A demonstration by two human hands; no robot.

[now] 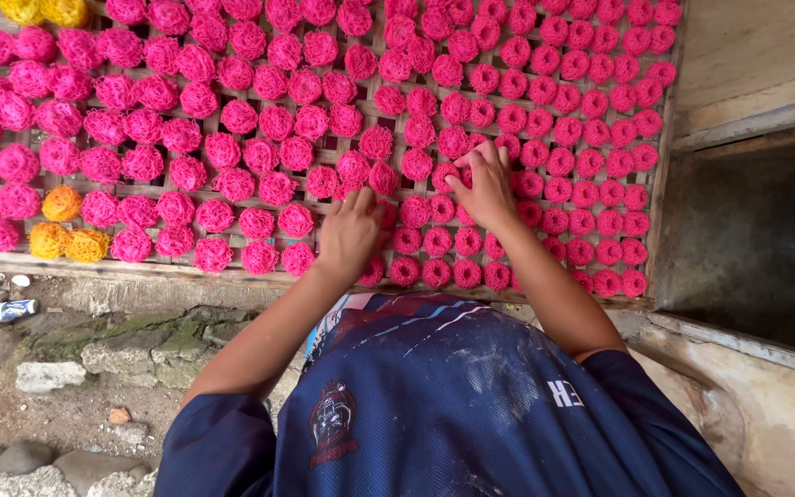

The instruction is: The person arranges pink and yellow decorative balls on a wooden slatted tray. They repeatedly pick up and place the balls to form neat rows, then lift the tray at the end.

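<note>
A wide bamboo lattice tray (140, 269) lies in front of me, covered with several rows of round pink noodle-like crackers (259, 120). A few yellow crackers (66, 241) sit at its left edge and top left corner. My left hand (350, 232) rests palm down on pink crackers near the tray's front edge. My right hand (488, 189) lies farther in, its fingertips touching a pink cracker (445, 175). Whether either hand pinches a cracker is hidden by the fingers. I wear a dark blue shirt (453, 405).
Below the tray on the left is rough stone and dirt ground (75, 368) with a small plastic bottle (13, 310). A pale wall (756, 46) and a dark opening (756, 239) with a concrete ledge stand to the right.
</note>
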